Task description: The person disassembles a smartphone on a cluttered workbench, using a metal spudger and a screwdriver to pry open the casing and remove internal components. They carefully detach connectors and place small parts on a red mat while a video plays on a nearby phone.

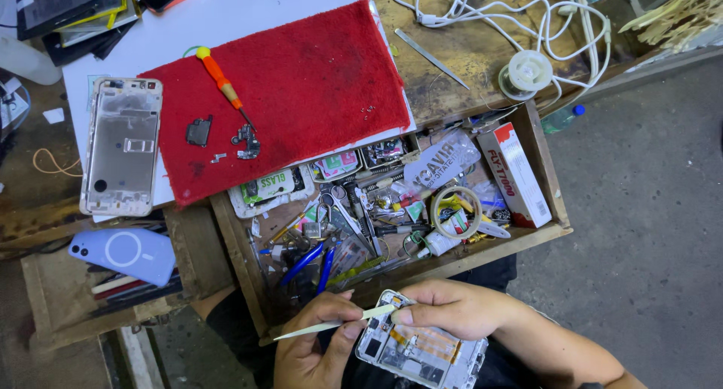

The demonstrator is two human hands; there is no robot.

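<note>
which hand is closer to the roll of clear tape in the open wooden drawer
Right. The right hand sits just below the roll of clear tape, near the drawer's front edge; the left hand is lower and further left.

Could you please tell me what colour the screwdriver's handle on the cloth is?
Orange with a yellow cap, on the slim screwdriver lying on the red towel cloth; head view.

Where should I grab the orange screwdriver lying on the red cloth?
Take the screwdriver by its orange handle, coming straight down from above. It lies flat and slanted on the red cloth, yellow cap toward the top left and thin metal tip toward the small loose parts. The handle is the thickest part and has bare cloth on both sides, so pinching across it probably disturbs nothing.
</note>
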